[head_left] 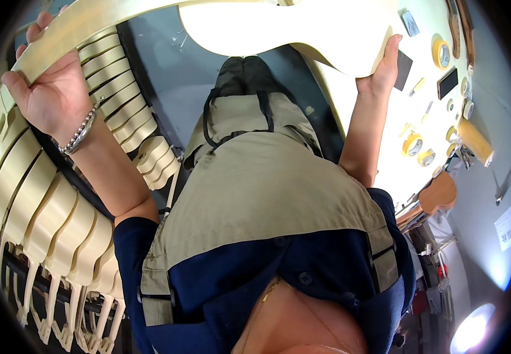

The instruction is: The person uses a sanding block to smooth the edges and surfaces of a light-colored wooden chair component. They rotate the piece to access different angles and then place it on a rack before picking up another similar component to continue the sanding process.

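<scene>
A cream-white unfinished guitar is held up across the top of the view, its body to the right and its neck reaching left; its upper part is cut off by the frame. My left hand is closed around the far end of the neck, thumb in front and fingertips showing behind it. A beaded bracelet sits on that wrist. My right hand grips the rim of the body at its right end, with the thumb along the edge and the other fingers hidden behind it.
Several cream guitar bodies with necks stand in a rack at my left, with another row beyond. A bright workbench on my right carries tape rolls, a dark rectangular block and small tools. A lamp glows lower right.
</scene>
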Demonstrator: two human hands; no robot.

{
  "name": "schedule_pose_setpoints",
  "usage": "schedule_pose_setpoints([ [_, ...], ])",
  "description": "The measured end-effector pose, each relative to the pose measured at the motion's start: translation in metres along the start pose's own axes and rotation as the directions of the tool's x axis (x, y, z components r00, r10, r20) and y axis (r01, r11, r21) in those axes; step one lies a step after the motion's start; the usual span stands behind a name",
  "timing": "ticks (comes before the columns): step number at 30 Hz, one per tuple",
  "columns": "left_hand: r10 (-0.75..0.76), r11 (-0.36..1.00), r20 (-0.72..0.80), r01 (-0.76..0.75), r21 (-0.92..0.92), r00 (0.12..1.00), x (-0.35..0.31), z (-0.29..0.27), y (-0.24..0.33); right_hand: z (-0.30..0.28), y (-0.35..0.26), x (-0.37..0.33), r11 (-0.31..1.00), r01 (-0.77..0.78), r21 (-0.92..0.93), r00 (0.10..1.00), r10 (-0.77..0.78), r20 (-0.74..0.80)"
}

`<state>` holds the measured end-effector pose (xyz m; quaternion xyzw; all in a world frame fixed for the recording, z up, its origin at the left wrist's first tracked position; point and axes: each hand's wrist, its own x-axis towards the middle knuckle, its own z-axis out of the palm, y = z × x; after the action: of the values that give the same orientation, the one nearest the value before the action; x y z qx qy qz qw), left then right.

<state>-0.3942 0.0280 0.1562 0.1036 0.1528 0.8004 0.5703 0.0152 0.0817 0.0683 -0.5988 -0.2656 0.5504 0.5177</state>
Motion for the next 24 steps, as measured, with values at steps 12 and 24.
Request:
schedule_pose_setpoints([
  [12, -0.023, 1.000, 0.025, 0.023, -0.007, 0.999, -0.009, 0.022, -0.011, -0.016, -0.012, 0.000, 0.998, 0.036, 0.042, 0.999, -0.035, -0.003],
  [24, -0.079, 0.993, 0.034, 0.082, -0.081, 0.996, -0.016, -0.011, 0.014, 0.003, 0.002, -0.072, 0.993, 0.108, 0.041, 0.990, -0.104, -0.095],
])
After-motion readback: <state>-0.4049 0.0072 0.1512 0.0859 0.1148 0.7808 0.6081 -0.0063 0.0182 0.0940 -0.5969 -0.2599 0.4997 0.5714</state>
